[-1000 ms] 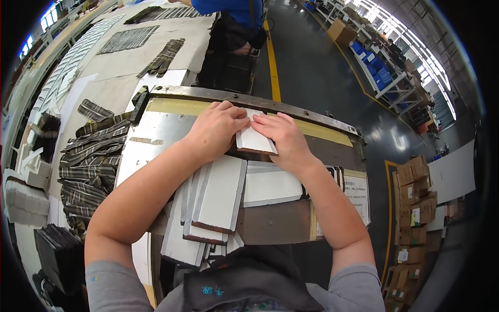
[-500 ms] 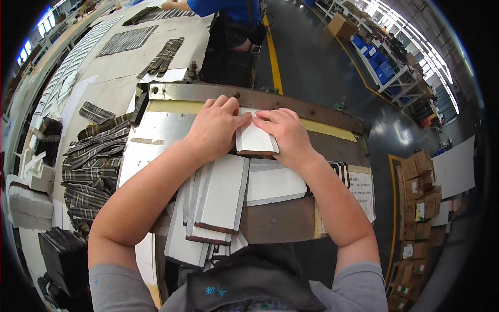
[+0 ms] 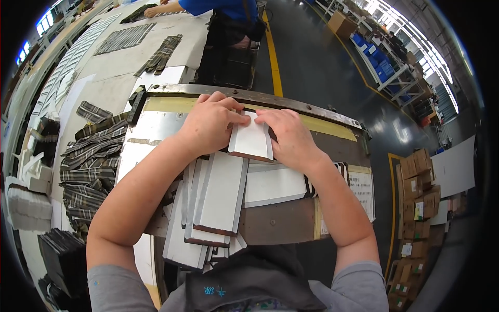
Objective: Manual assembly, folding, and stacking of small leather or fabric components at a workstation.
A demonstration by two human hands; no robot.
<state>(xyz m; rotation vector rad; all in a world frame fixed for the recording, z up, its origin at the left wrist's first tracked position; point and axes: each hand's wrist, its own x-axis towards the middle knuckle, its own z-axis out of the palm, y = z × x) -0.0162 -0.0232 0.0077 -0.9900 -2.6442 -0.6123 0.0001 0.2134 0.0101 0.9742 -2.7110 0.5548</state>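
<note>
Near the far edge of a metal-topped work surface, I hold a small white panel [image 3: 251, 139] with grey side strips and a brown near edge. My left hand [image 3: 213, 122] grips its left side, with the thumb on top and the fingers curled at the far end. On the opposite side my right hand [image 3: 291, 135] holds it the same way, fingers bent. What the fingertips press on is partly hidden. Beneath my wrists lie similar longer pieces: a fanned white stack [image 3: 222, 192] on the left and a crosswise white panel [image 3: 273, 186] on the right.
A long metal bar [image 3: 249, 96] with bolts runs along the far side, beside a yellow strip [image 3: 332, 130]. Plaid fabric pieces [image 3: 93, 156] are heaped at left. Beyond, a person in blue [image 3: 228, 13] works at the pale table [image 3: 119, 67]. Cardboard boxes [image 3: 416, 208] stand at right.
Both hands have brought the small panel slightly left and nearer to me. The far metal bar now shows a narrower face. The other person's hand has moved left over the fabric.
</note>
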